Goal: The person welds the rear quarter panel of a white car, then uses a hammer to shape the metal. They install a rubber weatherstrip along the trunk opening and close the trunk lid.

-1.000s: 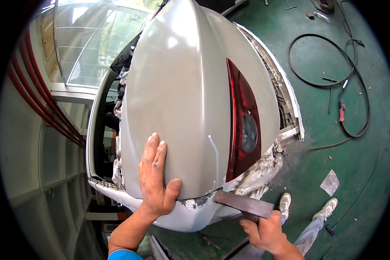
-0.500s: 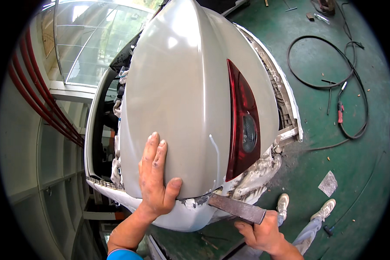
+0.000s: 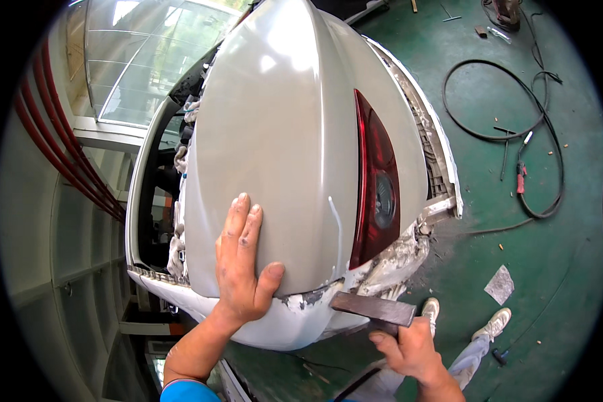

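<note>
My left hand (image 3: 242,268) lies palm-down on the grey-beige trunk lid (image 3: 268,154), fingers stretched and the thumb apart, close to the lid's near edge. In my right hand (image 3: 412,348) is a hammer (image 3: 374,307), gripped just below its long dark metal head; most of the handle is hidden. The head's left end is by the car's white rear body panel (image 3: 275,328), near scraped bare patches; I cannot tell whether it touches. Right of the lid's ridge sits a red tail light (image 3: 376,194), with a pale streak beside it.
Right of the car, a coiled black cable (image 3: 496,137) with a red-handled torch (image 3: 520,179) lies on the green floor (image 3: 442,268), near a T-handle tool (image 3: 505,153) and a greyish sheet (image 3: 500,285). My shoes (image 3: 494,324) stand below. Red hoses (image 3: 67,147) hang at left.
The hammer has shifted slightly right and away from the panel's corner, its head now more level. My left hand keeps its place on the lid while the whole view shifts a little.
</note>
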